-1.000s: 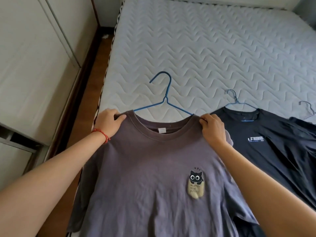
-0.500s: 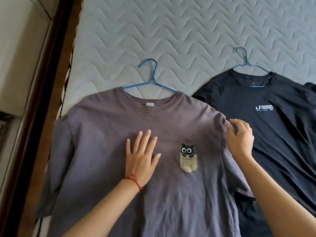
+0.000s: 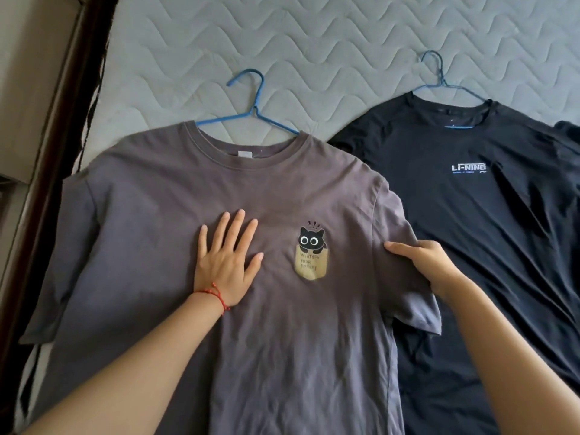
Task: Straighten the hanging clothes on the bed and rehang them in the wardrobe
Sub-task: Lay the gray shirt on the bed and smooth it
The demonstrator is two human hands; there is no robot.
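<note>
A grey-purple T-shirt (image 3: pixel 175 189) with a cat-in-pocket print lies flat on the bed, on a blue wire hanger (image 3: pixel 255 102) whose hook pokes out past the collar. My left hand (image 3: pixel 227 255) presses flat on the shirt's chest with its fingers spread. My right hand (image 3: pixel 430 265) pinches the shirt's right sleeve near the armpit seam, thumb on top and fingers tucked under the cloth. To the right lies a black T-shirt (image 3: pixel 489 221) with a white logo, on its own blue hanger (image 3: pixel 439 80).
The quilted white mattress (image 3: pixel 314 42) stretches beyond both shirts. A dark bed-frame edge (image 3: pixel 62 127) runs down the left side, with pale wardrobe panels (image 3: pixel 28 58) beyond it. Another dark garment (image 3: pixel 568 133) shows at the far right edge.
My left hand has stayed flat on the chest. My right hand has dropped from the shoulder seam to the sleeve and taken hold of it. The view has drawn closer.
</note>
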